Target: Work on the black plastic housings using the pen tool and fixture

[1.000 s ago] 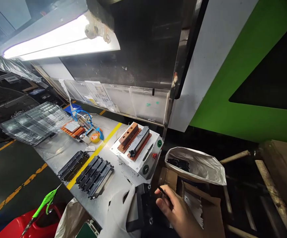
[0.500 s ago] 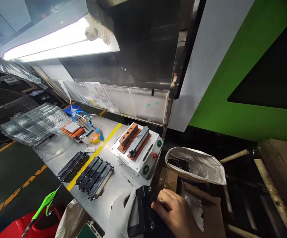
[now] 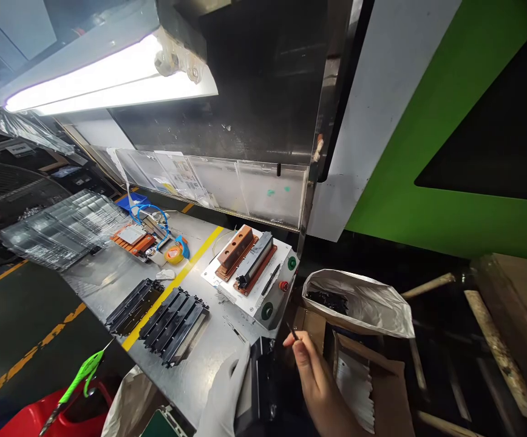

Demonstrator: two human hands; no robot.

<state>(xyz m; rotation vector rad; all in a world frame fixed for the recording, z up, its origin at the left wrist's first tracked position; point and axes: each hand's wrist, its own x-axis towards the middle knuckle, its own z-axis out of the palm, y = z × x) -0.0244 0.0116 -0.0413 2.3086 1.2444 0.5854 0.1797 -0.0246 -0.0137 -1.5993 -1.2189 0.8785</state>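
My left hand (image 3: 222,391), in a white glove, grips a long black plastic part (image 3: 266,388) at the bottom of the view. My bare right hand (image 3: 314,376) is just right of that part. Between its thumb and forefinger it pinches a small thin black piece (image 3: 292,331) whose kind I cannot make out. Several similar black parts (image 3: 175,325) lie side by side on the metal table (image 3: 172,382). A white fixture box (image 3: 245,297) carries two brown blocks; a black and grey part (image 3: 257,258) rests on the right one.
An open white bag (image 3: 363,312) with black scraps stands right of the table, near a cardboard box (image 3: 393,376). A lit lamp (image 3: 108,79) hangs overhead. Tape (image 3: 175,252), an orange fixture (image 3: 133,240) and clear trays (image 3: 63,224) lie farther left.
My right hand has come off the surface of the black part and now pinches a small black piece beside it. My left hand keeps its grip on the part.
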